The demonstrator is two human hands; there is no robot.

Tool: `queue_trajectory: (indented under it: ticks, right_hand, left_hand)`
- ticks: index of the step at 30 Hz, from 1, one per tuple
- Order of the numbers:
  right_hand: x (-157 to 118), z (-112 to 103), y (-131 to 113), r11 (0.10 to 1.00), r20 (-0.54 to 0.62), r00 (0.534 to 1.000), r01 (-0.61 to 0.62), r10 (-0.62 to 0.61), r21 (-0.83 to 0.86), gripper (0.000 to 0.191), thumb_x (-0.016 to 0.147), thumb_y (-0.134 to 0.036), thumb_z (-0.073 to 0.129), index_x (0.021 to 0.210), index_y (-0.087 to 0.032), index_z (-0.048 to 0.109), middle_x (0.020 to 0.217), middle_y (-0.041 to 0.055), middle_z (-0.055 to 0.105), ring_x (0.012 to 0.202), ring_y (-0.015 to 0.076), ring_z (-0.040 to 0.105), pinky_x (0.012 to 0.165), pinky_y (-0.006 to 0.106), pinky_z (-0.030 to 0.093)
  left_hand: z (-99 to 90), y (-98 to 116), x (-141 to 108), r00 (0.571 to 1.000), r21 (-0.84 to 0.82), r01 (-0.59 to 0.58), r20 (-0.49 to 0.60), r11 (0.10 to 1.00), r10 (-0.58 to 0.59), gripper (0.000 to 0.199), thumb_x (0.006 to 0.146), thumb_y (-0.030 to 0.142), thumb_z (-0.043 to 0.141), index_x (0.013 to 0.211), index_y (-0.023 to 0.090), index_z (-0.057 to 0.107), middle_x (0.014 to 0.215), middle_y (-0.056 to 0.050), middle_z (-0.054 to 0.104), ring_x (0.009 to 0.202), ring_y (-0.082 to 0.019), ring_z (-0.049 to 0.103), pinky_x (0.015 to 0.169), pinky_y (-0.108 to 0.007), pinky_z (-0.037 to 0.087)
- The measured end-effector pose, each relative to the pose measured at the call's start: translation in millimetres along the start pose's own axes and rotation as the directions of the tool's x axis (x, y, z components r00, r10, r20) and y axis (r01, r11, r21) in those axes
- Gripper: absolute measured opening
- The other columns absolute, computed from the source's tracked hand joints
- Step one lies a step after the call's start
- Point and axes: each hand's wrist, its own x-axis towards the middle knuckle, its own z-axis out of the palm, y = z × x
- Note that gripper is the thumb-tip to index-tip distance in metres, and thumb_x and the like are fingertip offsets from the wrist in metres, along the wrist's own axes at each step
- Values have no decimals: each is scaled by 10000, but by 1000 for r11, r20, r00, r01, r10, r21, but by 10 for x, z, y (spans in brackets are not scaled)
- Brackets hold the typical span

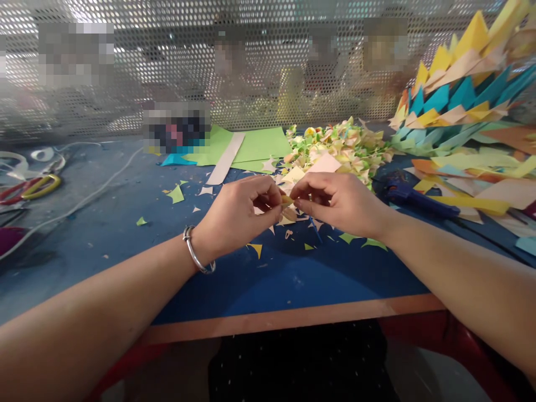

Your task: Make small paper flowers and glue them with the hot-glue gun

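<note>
Between my two hands is a small yellow paper piece (287,200), mostly covered by my fingers. My left hand (249,209), with a silver bracelet (193,251) at the wrist, pinches its left side. From the right, the fingertips of my right hand (330,198) are closed on the same piece. Under the hands lie star-shaped paper scraps and a thin blue stick (315,229). Just behind them rises a heap of small green, cream and yellow paper pieces (352,148).
Green sheets (263,144) and a pale strip (226,159) lie behind my left hand. To the right are a blue glue gun (419,196), loose papers and a layered paper construction (456,95). Scissors (42,187) and a white cord (104,187) lie left. A perforated metal panel (259,106) stands behind.
</note>
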Motion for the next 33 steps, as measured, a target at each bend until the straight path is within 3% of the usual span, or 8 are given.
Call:
queue_trajectory:
  ticks: [5,9,14,18,21,27,33]
  right_hand:
    - [5,3,-6,1000,0,1000,15,-15,3,62,862,-222,646,857,-162,662,647,-29,541,518,72,436,446,206,334]
    - [6,7,-3,999,-13,1000,27,-27,31,66,873,-222,650,840,-165,659,645,-30,544,522,71,425,450,212,319]
    - [-4,3,5,998,-10,1000,-11,12,64,57,885,-220,655,857,-172,667,654,-28,561,512,66,411,448,218,300]
    - [-7,6,17,996,-8,1000,3,-2,88,63,895,-203,636,855,-168,670,664,-23,574,535,70,439,462,210,325]
    - [-6,11,19,993,-3,1000,-10,11,117,72,902,-228,640,893,-168,679,693,-14,595,550,73,461,467,206,338]
    - [-15,15,16,988,40,996,-82,77,130,243,904,-406,665,984,-177,666,703,-8,616,529,81,470,472,218,366]
    - [-22,16,21,989,30,997,-76,73,126,255,897,-410,679,992,-174,663,683,-17,599,512,76,470,465,213,365]
  left_hand:
    - [11,-8,12,999,-3,15,-49,1000,-15,37,793,178,663,768,167,638,828,-48,692,695,-126,618,662,-248,529]
    - [30,-31,29,993,-209,115,33,971,-111,154,847,293,672,802,149,705,753,-47,699,670,-129,635,644,-245,540]
    - [60,-35,45,948,-544,314,135,778,-288,155,833,272,694,741,148,695,766,-49,728,724,-139,693,746,-280,591]
    - [78,-6,48,919,-636,375,161,675,-360,110,784,211,740,712,145,690,732,-37,727,669,-117,683,688,-248,582]
    - [87,5,47,923,-645,351,116,679,-366,133,773,223,759,700,141,682,722,-38,721,669,-122,680,687,-258,582]
    - [95,-54,45,938,-561,303,36,770,-343,157,759,269,790,747,142,698,729,-39,718,676,-134,679,694,-275,591]
    - [114,-76,40,951,-521,265,1,812,-310,153,775,265,777,772,134,698,723,-38,722,670,-135,690,671,-260,590]
